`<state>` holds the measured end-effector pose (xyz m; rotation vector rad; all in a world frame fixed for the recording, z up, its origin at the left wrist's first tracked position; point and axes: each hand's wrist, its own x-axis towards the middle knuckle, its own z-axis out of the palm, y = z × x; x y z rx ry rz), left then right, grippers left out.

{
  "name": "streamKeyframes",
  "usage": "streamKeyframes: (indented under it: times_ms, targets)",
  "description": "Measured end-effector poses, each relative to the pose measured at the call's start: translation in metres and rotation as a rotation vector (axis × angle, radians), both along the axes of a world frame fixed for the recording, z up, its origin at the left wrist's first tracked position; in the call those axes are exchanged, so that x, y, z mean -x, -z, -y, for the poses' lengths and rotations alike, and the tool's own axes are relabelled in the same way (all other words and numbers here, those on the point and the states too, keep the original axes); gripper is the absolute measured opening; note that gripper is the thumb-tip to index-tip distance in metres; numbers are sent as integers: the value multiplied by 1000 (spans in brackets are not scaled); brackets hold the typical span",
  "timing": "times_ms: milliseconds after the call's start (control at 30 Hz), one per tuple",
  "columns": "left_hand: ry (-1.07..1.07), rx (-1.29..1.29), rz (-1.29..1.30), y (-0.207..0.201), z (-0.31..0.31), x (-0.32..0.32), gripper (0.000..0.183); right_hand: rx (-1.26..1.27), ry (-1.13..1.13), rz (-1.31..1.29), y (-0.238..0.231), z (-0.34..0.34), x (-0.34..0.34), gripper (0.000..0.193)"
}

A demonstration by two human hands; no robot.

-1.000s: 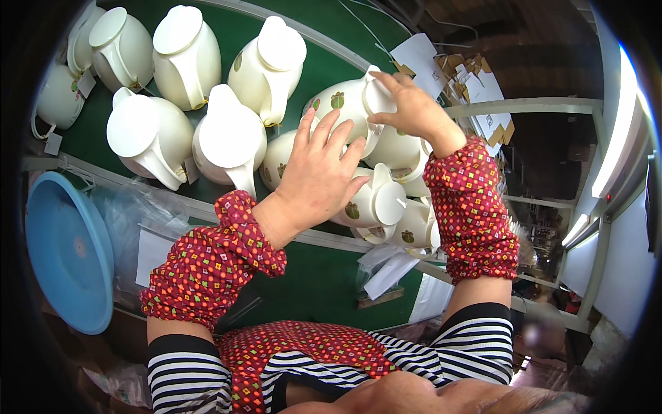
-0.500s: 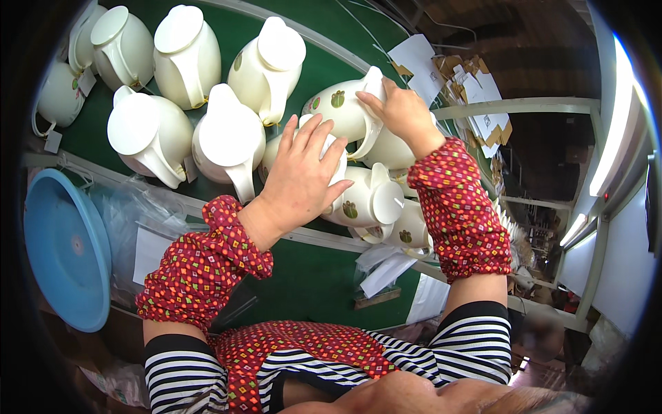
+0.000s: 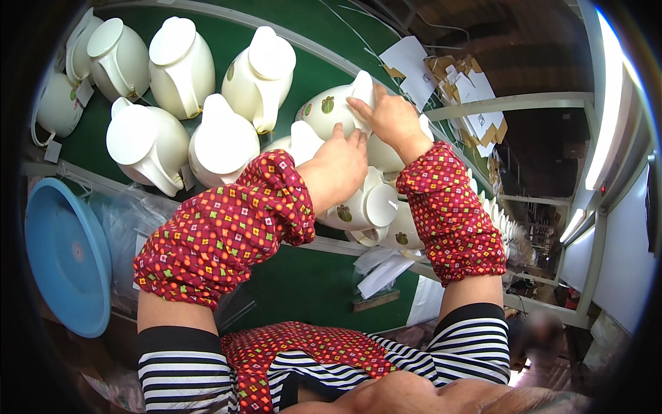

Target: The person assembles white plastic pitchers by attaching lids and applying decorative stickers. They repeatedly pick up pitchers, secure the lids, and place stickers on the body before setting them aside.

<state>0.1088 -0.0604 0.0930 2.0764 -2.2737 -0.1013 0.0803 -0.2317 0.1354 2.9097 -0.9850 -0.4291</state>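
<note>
A cream-white jug (image 3: 328,108) with small green motifs lies tilted on its side on the green work surface. My right hand (image 3: 392,119) grips its rim end, with the thumb across the front and the fingers behind. My left hand (image 3: 339,165) is at the handle side of the same jug, fingers bent around the handle, which it mostly hides. Partly covered by my left hand and sleeve is another white jug (image 3: 303,141). Below my hands lie a jug with a green motif (image 3: 345,212) and one more jug (image 3: 402,231), close together.
Several white jugs (image 3: 183,72) stand in rows at the left, some with tags. A blue basin (image 3: 65,255) sits at the lower left beside clear plastic bags (image 3: 124,221). Flattened cardboard pieces (image 3: 472,96) are piled beyond a metal rail (image 3: 524,105). White paper strips (image 3: 386,269) lie nearer me.
My left hand has moved right and forward, from spread open over the jugs to the tilted jug's handle. My right hand has shifted slightly left and stays on that jug's rim.
</note>
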Motion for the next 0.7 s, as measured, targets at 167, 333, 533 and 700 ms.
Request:
streamKeyframes:
  times_ms: [167, 333, 533, 700]
  targets:
    - [-6, -44, 49, 3, -3, 0, 56, -213, -460, 103, -20, 21, 15, 97]
    - [33, -193, 15, -7, -6, -8, 57, -138, -433, 20, -9, 20, 9, 87]
    - [-118, -189, -193, 30, 15, 1, 63, 214, -67, 96, 34, -9, -5, 90]
    - [-32, -79, -155, 11, 7, -6, 62, 140, 82, 89, 23, -4, -11, 93]
